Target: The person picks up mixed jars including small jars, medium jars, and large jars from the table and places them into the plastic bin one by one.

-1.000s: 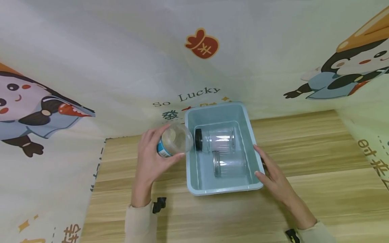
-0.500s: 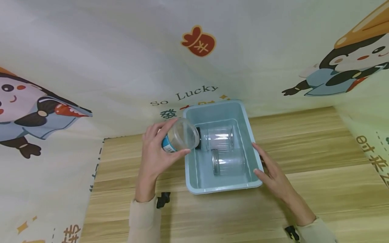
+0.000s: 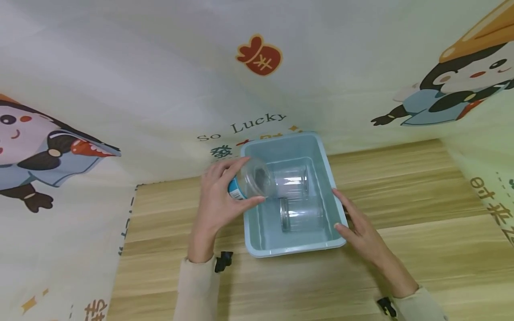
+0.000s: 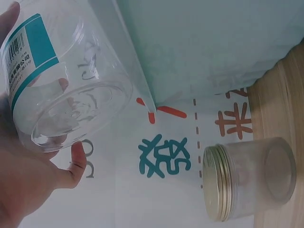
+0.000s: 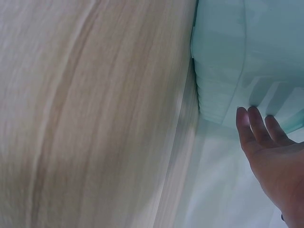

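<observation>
My left hand (image 3: 218, 196) grips a clear plastic jar (image 3: 252, 180) with a blue and white label, tilted over the left rim of a light blue plastic tub (image 3: 295, 249). Thumb and fingers lie on opposite sides of the jar. Two more clear jars rest on their sides in the tub: one (image 3: 296, 182) partly behind the held jar, and one with a silver lid (image 3: 285, 215) nearer the front. My right hand (image 3: 363, 232) holds the tub's right side, thumb at the rim and several fingers (image 5: 259, 126) against the outer wall.
A frosted jar (image 4: 259, 178) with a gold lid stands on the wood-grain table (image 3: 401, 200), beside the tub in the left wrist view. Directly behind the tub rises a printed white cloth wall (image 3: 321, 89), which also borders the table at both sides.
My left hand has carried the jar rightward, from beside the tub to above its left rim, now covering the black lid inside. The right hand stays at the tub's side.
</observation>
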Demonstrator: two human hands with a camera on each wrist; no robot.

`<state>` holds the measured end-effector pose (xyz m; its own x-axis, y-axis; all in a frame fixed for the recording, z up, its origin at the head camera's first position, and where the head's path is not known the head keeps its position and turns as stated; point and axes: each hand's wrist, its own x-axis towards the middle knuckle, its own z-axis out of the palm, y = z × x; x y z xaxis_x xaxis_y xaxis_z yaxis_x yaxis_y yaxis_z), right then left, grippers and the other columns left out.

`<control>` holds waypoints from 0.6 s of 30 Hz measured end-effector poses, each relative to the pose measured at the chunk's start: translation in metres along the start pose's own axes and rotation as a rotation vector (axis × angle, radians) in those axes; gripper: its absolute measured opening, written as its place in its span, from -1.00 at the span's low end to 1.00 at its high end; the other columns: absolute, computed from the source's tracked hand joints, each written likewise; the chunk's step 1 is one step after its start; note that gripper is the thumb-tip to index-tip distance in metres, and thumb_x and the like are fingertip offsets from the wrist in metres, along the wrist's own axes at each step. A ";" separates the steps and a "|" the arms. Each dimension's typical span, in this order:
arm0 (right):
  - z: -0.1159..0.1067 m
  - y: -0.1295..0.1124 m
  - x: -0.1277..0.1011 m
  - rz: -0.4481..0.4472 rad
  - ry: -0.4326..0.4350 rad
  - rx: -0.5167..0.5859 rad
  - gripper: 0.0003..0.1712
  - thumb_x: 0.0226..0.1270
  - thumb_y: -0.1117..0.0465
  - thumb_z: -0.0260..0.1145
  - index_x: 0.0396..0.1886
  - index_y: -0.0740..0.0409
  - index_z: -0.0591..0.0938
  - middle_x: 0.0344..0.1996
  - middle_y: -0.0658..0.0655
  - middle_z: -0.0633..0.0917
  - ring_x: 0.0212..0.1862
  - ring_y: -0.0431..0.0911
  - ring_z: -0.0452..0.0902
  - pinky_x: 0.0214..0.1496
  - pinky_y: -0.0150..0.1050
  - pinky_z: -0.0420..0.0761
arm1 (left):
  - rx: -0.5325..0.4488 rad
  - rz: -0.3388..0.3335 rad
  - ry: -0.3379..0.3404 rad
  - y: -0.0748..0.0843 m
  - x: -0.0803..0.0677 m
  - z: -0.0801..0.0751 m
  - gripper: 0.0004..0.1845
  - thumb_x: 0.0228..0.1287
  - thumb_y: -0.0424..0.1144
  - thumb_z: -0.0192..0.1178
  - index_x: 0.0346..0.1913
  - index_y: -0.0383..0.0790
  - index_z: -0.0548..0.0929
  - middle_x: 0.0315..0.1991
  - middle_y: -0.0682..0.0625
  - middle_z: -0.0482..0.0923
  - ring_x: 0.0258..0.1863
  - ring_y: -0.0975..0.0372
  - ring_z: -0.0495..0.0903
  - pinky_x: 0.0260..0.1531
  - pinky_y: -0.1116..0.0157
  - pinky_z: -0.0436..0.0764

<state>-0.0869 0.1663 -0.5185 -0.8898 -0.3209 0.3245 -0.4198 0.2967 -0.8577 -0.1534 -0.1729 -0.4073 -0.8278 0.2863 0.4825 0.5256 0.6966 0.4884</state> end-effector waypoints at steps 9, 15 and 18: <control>0.001 -0.001 -0.001 0.001 0.006 0.037 -0.10 0.30 0.46 0.19 0.59 0.09 0.09 0.52 0.21 0.18 0.41 -0.26 0.21 0.30 -0.50 0.29 | 0.016 -0.001 -0.040 0.005 0.009 0.003 -0.05 -0.25 0.23 0.56 0.35 0.11 0.52 0.13 -0.03 0.50 0.20 0.08 0.39 0.26 -0.10 0.21; 0.001 -0.001 -0.001 0.006 0.006 0.034 -0.10 0.29 0.46 0.19 0.59 0.08 0.10 0.52 0.20 0.18 0.40 -0.27 0.22 0.29 -0.50 0.31 | 0.010 -0.005 -0.038 0.007 0.011 0.006 -0.04 -0.28 0.22 0.58 0.33 0.08 0.53 0.13 -0.03 0.52 0.22 0.07 0.39 0.26 -0.07 0.21; 0.001 -0.001 -0.001 0.014 0.007 0.033 -0.09 0.29 0.45 0.19 0.59 0.06 0.09 0.53 0.18 0.17 0.44 -0.25 0.16 0.32 -0.50 0.27 | 0.016 -0.005 -0.043 0.009 0.013 0.006 -0.04 -0.27 0.24 0.58 0.32 0.07 0.53 0.16 -0.03 0.52 0.25 0.05 0.38 0.29 -0.08 0.19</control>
<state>-0.0857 0.1651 -0.5187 -0.8966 -0.3108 0.3154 -0.4016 0.2710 -0.8748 -0.1609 -0.1586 -0.4011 -0.8381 0.3111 0.4480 0.5187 0.7086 0.4783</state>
